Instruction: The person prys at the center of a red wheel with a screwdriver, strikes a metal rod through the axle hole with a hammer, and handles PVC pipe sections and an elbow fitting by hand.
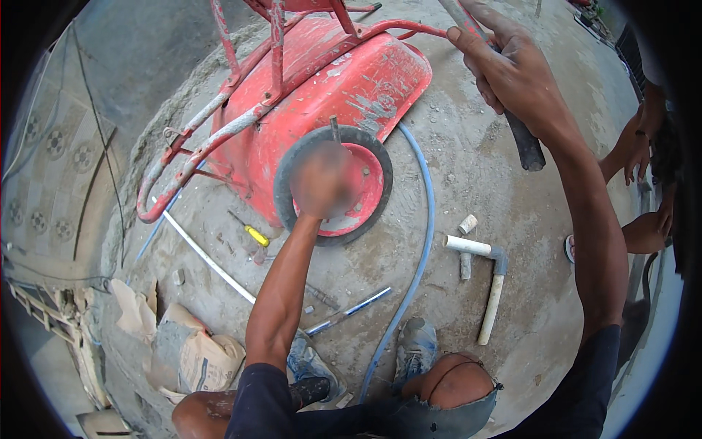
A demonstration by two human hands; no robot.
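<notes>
My right hand [504,69] is raised at the upper right, wrapped round a long grey metal tool [523,146] with a dark lower end; its top runs out of view. My left hand [325,179] is blurred over the middle of a black-rimmed wheel with a red hub [365,208]. An upright short metal rod [334,128] shows just above that hand; whether my fingers hold it cannot be made out. Behind the wheel a scuffed red wheelbarrow [314,95] lies overturned, its tubular frame [241,121] upward.
A yellow screwdriver [256,235], blue hose [420,256], white pipe [208,252], chrome tube [349,314] and jointed pipes [491,307] lie on the concrete [453,183]. A torn sack [205,355] sits lower left, near my feet. People's hands and legs [632,234] are at the right edge.
</notes>
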